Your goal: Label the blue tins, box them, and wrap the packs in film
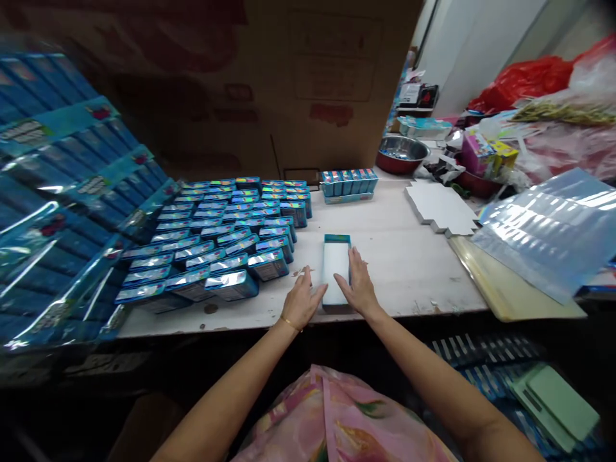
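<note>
A narrow open cardboard tray (336,273), white inside with a blue far end, lies on the table in front of me. My left hand (301,301), with a thin bracelet at the wrist, is at its near left side. The fingers of that hand are spread, and the thumb points to the tray's edge. Along the right side rests my right hand (360,285), fingers stretched out and thumb over the tray. Neither hand is closed around anything. Whether the left fingertips touch the tray I cannot tell.
Rows of small blue boxes (233,282) stand on the left, beside wrapped stacks (72,186). A filled display tray (349,184) stands at the back. On the right are white flat cartons (441,206), plastic sheets (553,231) and a metal bowl (402,154). A large cardboard box (289,83) rises behind.
</note>
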Available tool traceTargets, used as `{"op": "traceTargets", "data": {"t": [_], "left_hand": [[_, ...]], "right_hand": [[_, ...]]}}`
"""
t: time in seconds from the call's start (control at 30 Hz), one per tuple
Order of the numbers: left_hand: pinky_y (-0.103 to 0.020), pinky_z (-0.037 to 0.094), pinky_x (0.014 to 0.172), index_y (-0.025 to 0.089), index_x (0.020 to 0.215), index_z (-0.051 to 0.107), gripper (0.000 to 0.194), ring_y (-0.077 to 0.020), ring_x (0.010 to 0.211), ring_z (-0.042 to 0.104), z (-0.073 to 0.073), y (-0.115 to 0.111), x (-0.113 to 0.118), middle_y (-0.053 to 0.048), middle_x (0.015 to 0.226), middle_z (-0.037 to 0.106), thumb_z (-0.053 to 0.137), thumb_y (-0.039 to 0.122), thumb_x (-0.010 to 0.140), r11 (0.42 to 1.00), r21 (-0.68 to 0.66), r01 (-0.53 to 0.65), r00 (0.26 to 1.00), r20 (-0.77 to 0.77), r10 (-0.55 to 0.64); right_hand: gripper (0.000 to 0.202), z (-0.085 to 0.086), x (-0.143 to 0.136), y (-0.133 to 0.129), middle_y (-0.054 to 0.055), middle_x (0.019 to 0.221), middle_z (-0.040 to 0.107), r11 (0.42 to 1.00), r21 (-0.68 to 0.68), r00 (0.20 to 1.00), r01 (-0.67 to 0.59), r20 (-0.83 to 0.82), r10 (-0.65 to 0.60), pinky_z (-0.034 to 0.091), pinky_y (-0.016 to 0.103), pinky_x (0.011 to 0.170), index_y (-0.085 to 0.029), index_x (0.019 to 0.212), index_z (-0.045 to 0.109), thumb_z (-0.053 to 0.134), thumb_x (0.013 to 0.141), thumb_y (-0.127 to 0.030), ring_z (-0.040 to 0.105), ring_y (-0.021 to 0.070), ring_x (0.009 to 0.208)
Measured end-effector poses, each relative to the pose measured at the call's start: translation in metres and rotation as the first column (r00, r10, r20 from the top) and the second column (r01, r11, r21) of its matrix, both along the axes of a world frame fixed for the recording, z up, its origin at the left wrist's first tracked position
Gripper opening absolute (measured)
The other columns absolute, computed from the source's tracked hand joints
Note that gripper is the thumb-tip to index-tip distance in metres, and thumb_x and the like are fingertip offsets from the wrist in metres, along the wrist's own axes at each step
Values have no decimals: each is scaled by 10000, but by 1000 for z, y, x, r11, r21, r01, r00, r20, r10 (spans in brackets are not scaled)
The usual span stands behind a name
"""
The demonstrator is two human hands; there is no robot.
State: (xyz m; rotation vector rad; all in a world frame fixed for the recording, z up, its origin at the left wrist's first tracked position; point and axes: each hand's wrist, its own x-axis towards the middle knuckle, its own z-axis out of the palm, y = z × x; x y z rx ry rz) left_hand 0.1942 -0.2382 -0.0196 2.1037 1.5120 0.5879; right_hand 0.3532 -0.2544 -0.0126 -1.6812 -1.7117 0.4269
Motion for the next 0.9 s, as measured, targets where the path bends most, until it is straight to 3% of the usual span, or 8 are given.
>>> {"op": "traceTargets", "data": {"t": [0.1,0.17,0.3,0.4,0.57,0.7,0.8,0.9], "left_hand": [[-282,493,687,155,1252,384,504,-133,761,565,3,-7,-43,-91,997,524,424,403,814,967,119,-225,939,291,183],[-304,500,733,174,1250,388,498,-159,876,562,1,-12,-67,-108,1065,499,456,385,803,929,145,-339,880,399,259],[-415,355,983,174,1351,209,644,-246,1215,377,-14,-18,-83,-162,1345,332,484,352,796,928,143,-343,870,421,256],[-435,241,1049,170,1385,37,756,-255,1303,224,-22,-14,-75,-168,1430,185,482,345,799,933,130,-337,877,403,260],[-433,220,1054,168,1383,4,754,-253,1312,195,-24,5,-60,-174,1430,168,463,343,811,880,159,-447,823,458,335],[-454,303,997,155,1369,113,716,-275,1246,313,-22,11,-59,-195,1304,334,486,363,794,824,184,-535,797,434,420],[-443,374,939,185,1360,168,809,-270,1146,427,-18,8,-68,-160,1204,409,586,417,708,875,159,-457,843,390,370],[-449,336,980,218,1380,64,1058,-289,1226,344,-17,13,-82,-163,1339,283,690,477,567,960,124,-252,889,421,179]], "right_hand": [[777,31,-28,48,112,1432,196,952,105,957,-289,3,290,159,436,1063,-181,1370,203,533,739,-492,76,232,1335],[802,42,-52,89,92,1427,216,925,108,926,-365,-58,373,142,422,1068,-191,1352,258,570,693,-525,62,244,1335],[598,34,-83,166,111,1248,464,970,-15,907,-242,-360,221,305,373,980,-165,1263,389,501,760,-469,396,213,1183],[502,18,-90,198,78,1079,559,972,-74,871,-225,-462,166,382,318,884,-144,1112,504,587,692,-406,508,174,999],[396,10,-90,203,3,874,575,921,-117,807,-371,-531,258,414,276,775,-150,896,571,652,590,-388,520,141,829],[399,15,-81,187,-31,744,547,879,-127,775,-461,-539,329,420,256,707,-150,874,571,660,576,-400,503,117,718],[446,16,-70,172,-30,721,553,818,-189,740,-543,-569,359,432,265,696,-149,921,573,680,565,-395,513,119,686],[552,13,-63,152,18,923,590,804,-171,697,-569,-619,362,434,293,779,-178,1065,539,679,578,-396,544,151,824]]}}
